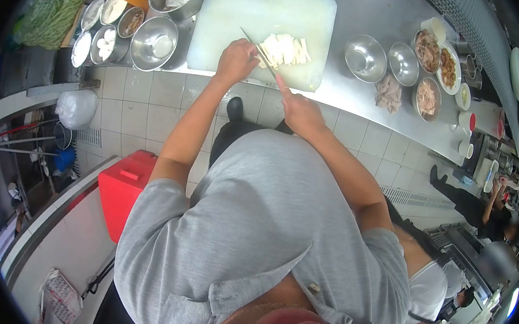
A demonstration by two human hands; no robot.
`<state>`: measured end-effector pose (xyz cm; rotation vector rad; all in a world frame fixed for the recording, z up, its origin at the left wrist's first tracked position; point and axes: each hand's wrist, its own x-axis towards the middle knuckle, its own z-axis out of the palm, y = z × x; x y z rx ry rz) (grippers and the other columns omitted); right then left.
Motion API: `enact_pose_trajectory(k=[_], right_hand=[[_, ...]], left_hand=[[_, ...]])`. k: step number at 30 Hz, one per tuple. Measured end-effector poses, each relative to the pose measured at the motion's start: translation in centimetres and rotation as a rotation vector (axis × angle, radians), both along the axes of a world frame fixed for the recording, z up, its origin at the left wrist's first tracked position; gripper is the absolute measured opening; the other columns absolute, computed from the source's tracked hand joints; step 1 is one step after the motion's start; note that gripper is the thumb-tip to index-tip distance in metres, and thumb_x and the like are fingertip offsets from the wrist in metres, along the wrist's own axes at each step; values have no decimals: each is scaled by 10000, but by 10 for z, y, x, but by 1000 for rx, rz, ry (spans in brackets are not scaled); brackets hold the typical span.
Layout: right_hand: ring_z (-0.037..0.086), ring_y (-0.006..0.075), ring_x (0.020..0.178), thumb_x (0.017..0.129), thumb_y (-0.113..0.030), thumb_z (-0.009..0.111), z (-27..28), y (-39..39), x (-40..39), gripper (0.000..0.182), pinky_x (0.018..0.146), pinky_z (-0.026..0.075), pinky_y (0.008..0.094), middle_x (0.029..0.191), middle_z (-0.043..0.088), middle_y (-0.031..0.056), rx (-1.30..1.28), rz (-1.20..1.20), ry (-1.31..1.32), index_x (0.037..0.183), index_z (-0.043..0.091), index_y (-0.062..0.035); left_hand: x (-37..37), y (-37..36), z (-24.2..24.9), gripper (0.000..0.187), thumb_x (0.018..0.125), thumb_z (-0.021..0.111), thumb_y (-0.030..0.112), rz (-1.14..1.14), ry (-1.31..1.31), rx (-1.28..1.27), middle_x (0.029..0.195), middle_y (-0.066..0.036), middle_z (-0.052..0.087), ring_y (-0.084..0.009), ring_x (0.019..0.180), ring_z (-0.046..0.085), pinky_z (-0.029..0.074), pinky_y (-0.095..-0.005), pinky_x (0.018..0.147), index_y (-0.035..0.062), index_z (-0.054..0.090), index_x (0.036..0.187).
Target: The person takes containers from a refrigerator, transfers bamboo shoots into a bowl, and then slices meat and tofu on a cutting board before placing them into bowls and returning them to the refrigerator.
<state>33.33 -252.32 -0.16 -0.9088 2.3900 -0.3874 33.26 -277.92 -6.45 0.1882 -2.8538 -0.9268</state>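
My right hand [302, 112] grips the handle of a kitchen knife [261, 52], with the forefinger stretched along toward the blade. The blade slants up and left across the board. On its left side my left hand [238, 61] is closed, fingers curled against a pale food piece right beside the blade. To the right of the blade lie cut white food pieces [286, 49], bunched together; their exact kind is not clear. All of this rests near the front edge of a white cutting board [235, 8].
Steel bowls [153, 43] and small ingredient dishes stand left of the board. On the right are empty bowls [365, 58], raw meat [389, 93] lying on the steel counter [337, 98], and filled bowls. A red box [125, 182] is behind me. Other people [482, 204] are at the right.
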Motion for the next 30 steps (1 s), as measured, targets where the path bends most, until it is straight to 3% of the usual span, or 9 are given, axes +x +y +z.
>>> enact_pose_trajectory(k=[10,19,30], right_hand=[[714,427,883,1029,-206,566,30,-4,-7,743,840,558,526,941,720,261,21,-19,-71,1672,196,-226],[715,432,868,1025,-210,573,10,1,-11,719,816,562,538,927,717,271,-91,-60,-41,1661,239,-248],[712,444,830,1022,-192,570,7,-5,-6,728,801,561,541,888,712,278,-45,-22,-45,1664,227,-230]], left_hand=[[-3,-1,-2,185,770,836,134,4,-6,-2,942,-124,708,-338,931,682,550,-426,848,37,740,895],[-1,-5,-4,152,771,815,106,-28,19,-15,937,-129,718,-338,933,689,550,-433,850,38,735,881],[-8,-7,-3,103,782,790,95,-20,10,-45,882,-128,698,-350,886,680,550,-454,800,36,709,804]])
